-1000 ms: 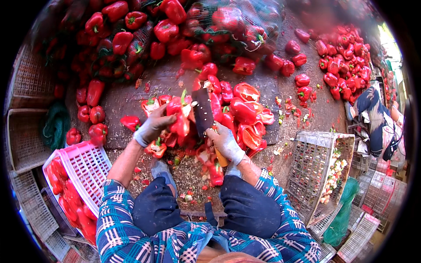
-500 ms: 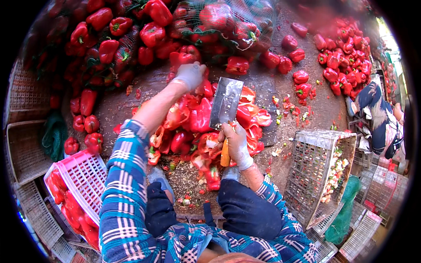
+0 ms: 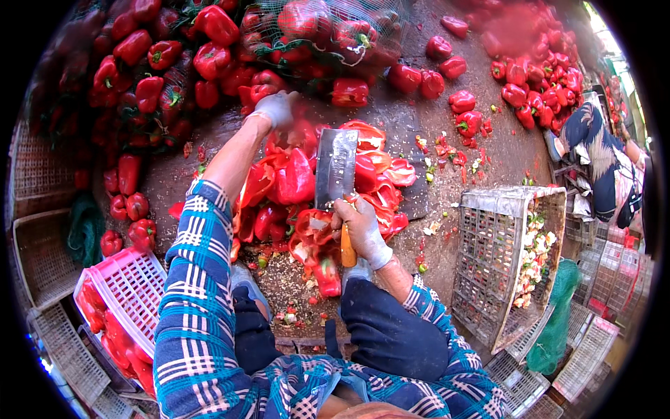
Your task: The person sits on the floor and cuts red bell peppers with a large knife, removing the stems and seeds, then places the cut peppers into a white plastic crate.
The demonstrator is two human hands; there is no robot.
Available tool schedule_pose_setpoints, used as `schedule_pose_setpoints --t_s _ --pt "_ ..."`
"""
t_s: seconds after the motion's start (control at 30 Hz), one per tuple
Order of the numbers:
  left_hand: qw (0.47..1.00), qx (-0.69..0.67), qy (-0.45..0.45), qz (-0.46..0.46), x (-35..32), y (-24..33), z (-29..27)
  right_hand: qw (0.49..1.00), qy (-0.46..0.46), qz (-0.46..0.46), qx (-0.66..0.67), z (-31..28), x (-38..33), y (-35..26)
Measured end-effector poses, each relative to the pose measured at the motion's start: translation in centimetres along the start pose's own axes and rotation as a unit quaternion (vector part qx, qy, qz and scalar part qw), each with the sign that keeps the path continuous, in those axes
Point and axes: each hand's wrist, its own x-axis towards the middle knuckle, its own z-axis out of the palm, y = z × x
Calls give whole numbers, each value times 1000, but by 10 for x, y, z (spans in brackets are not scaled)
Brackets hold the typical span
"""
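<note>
My right hand (image 3: 364,230), in a pale glove, is closed round a cleaver. The cleaver's broad dark blade (image 3: 336,167) points away from me, and its orange-brown handle (image 3: 347,250) shows below my fingers. Under and around the blade lies a heap of cut red bell peppers (image 3: 293,178). My left hand (image 3: 276,110), also gloved, reaches to the far edge of that heap, close to a whole red bell pepper (image 3: 265,85). Its fingers are smeared and partly turned away, so whether they grip anything is unclear.
Netted red peppers (image 3: 307,28) are piled at the far side, more (image 3: 541,87) at far right. A pink crate (image 3: 132,293) of cut peppers stands left. A tilted grey crate (image 3: 492,251) with pale trimmings stands right. Another person's leg (image 3: 590,133) shows beyond.
My view has shifted slightly, so most things sit a little lower-left or higher. My left hand has moved left and away from me. The right hand still holds the cleaver over the heap.
</note>
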Motion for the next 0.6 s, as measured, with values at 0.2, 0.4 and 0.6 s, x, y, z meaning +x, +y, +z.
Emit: schedule_pose_setpoints --t_s 0.2,0.4,0.6 --pt "983 -151 100 -30 -33 -21 9 1000 16 -9 -6 -7 -4 6" --pt "803 -582 119 -51 -78 -14 -16 955 87 -172 -227 -1 -11 -6" --pt "690 -711 100 -86 -143 40 -21 891 121 -323 -294 24 -30 -38"
